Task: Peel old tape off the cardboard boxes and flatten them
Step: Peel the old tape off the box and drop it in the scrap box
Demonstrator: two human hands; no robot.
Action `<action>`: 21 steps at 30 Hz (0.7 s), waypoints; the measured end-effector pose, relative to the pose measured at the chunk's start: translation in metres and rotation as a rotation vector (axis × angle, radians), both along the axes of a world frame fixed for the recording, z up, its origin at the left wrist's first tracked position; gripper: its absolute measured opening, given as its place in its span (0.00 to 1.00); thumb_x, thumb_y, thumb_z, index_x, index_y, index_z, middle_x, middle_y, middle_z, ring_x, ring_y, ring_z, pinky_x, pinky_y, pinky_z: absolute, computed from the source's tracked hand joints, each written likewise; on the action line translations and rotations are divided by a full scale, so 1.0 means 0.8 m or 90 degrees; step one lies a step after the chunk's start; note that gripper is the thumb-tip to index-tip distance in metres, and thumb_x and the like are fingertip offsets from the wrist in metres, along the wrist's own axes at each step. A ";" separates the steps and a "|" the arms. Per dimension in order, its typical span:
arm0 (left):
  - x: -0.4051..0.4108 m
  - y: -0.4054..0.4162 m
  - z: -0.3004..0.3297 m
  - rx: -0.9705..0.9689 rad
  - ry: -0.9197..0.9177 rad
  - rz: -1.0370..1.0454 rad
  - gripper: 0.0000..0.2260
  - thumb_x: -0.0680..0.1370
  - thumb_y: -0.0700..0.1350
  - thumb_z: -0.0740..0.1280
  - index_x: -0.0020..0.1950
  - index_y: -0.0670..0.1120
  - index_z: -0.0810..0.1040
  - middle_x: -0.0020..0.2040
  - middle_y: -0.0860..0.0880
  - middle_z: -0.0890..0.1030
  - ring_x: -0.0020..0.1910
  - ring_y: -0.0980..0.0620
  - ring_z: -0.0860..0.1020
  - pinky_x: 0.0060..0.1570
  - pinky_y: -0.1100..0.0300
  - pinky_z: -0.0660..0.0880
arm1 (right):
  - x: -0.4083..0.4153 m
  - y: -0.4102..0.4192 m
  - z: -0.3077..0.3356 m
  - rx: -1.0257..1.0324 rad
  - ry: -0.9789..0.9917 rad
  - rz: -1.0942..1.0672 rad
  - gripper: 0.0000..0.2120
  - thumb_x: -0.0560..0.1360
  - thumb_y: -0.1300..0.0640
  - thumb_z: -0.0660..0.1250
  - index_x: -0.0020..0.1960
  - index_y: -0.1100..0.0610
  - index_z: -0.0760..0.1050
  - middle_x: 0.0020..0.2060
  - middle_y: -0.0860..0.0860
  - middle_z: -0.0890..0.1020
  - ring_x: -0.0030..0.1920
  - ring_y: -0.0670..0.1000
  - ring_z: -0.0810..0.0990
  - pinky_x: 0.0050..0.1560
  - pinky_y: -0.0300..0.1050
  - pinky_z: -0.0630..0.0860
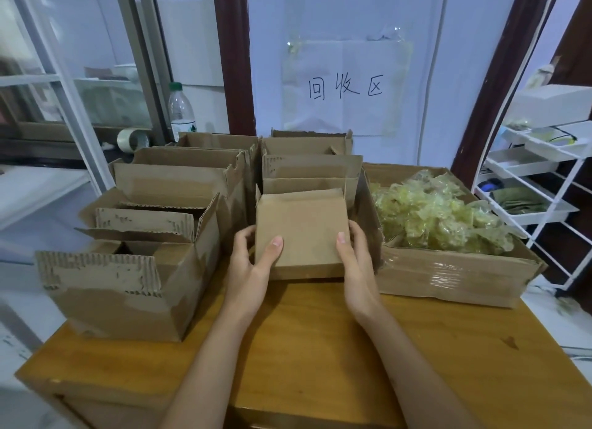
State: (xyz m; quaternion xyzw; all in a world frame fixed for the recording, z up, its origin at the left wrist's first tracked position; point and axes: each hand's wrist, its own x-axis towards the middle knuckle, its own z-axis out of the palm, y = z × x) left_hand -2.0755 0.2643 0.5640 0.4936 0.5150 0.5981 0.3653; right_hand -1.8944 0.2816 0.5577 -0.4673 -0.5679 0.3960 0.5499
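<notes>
Wooden table (320, 348), both hands, left hand (253, 262) and right hand (355, 262), gripping small cardboard box (301, 233)

My left hand (256, 262) and right hand (354, 258) are both bare: no gloves, no rings that I can see on the fingers in view. Both forearms are uncovered from the wrist down to the bottom edge of the view, so no sleeve or cuff shows on either arm. There is no watch, strap or bracelet at either wrist. The nails I can see, one on each thumb, are short, plain and unpainted, with a pale tip. My arms are slender, and they taper to narrow wrists. Nothing else of my body or clothing comes into the head view.
</notes>
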 end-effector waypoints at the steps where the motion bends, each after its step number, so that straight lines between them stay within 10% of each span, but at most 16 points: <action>1: 0.000 0.001 0.000 -0.001 -0.006 0.001 0.29 0.74 0.63 0.69 0.72 0.55 0.69 0.62 0.59 0.78 0.57 0.61 0.78 0.47 0.70 0.75 | -0.001 -0.003 0.000 0.021 -0.016 0.008 0.39 0.73 0.25 0.59 0.79 0.40 0.60 0.71 0.37 0.70 0.70 0.35 0.69 0.67 0.38 0.68; 12: -0.005 0.004 -0.007 -0.002 0.019 -0.002 0.28 0.73 0.74 0.60 0.69 0.64 0.72 0.68 0.57 0.73 0.64 0.61 0.72 0.57 0.63 0.70 | 0.004 -0.012 0.000 0.029 0.002 -0.054 0.47 0.56 0.20 0.73 0.69 0.38 0.65 0.65 0.39 0.76 0.65 0.39 0.75 0.64 0.43 0.75; 21: -0.004 0.006 -0.008 0.004 0.036 0.033 0.30 0.73 0.75 0.57 0.68 0.61 0.75 0.68 0.54 0.74 0.63 0.61 0.73 0.54 0.65 0.69 | 0.002 -0.011 0.000 0.014 -0.057 -0.040 0.49 0.63 0.32 0.78 0.78 0.45 0.65 0.62 0.37 0.79 0.61 0.35 0.77 0.57 0.32 0.74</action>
